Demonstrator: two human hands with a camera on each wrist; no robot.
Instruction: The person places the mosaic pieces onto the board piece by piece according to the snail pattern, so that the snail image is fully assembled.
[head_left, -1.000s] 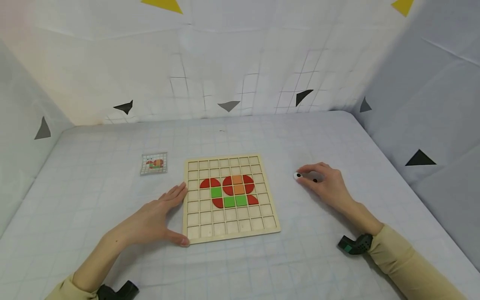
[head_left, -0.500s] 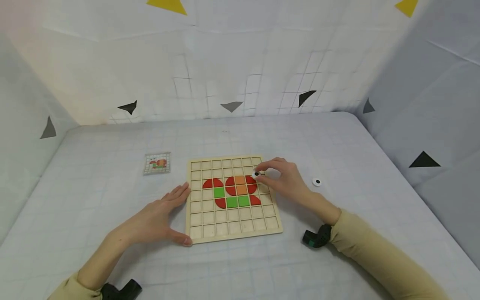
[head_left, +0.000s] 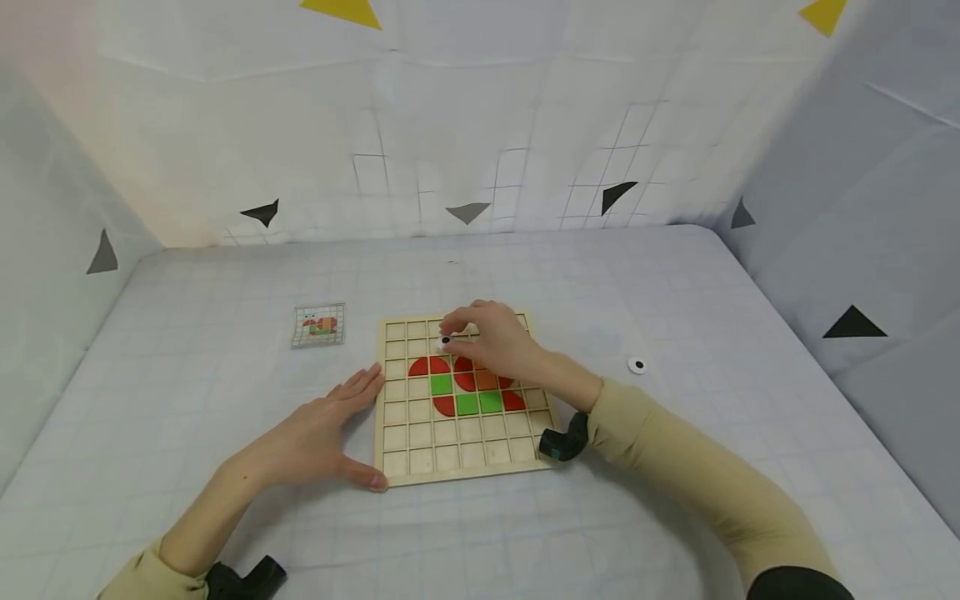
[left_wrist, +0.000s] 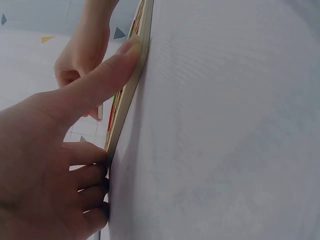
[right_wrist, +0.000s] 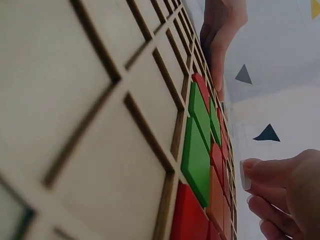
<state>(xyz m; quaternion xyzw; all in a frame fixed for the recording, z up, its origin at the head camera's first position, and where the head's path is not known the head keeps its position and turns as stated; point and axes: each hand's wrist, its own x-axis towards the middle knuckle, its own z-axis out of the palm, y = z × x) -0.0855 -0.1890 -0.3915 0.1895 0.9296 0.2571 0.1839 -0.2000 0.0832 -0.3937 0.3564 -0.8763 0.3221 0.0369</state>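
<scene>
A wooden grid board [head_left: 468,454] lies on the table, with red quarter-circle, green square and orange square tiles set in its middle cells. My right hand [head_left: 498,337] pinches a white eye tile [head_left: 445,342] with a black dot between thumb and fingertips, above the board's upper cells. In the right wrist view the eye tile [right_wrist: 245,176] is edge-on and apart from the board. My left hand [head_left: 315,433] rests along the board's left edge, fingers spread, the thumb at the near corner. A second eye tile [head_left: 637,366] lies on the table right of the board.
A small pattern card [head_left: 318,326] with a matching coloured picture lies beyond my left hand, left of the board. White cloth walls [head_left: 465,108] with dark and yellow triangles surround the table at the back and sides.
My right hand has carried the eye tile leftward from the table's right side to over the board, leaving the other eye tile behind. My left hand stays at the board's edge.
</scene>
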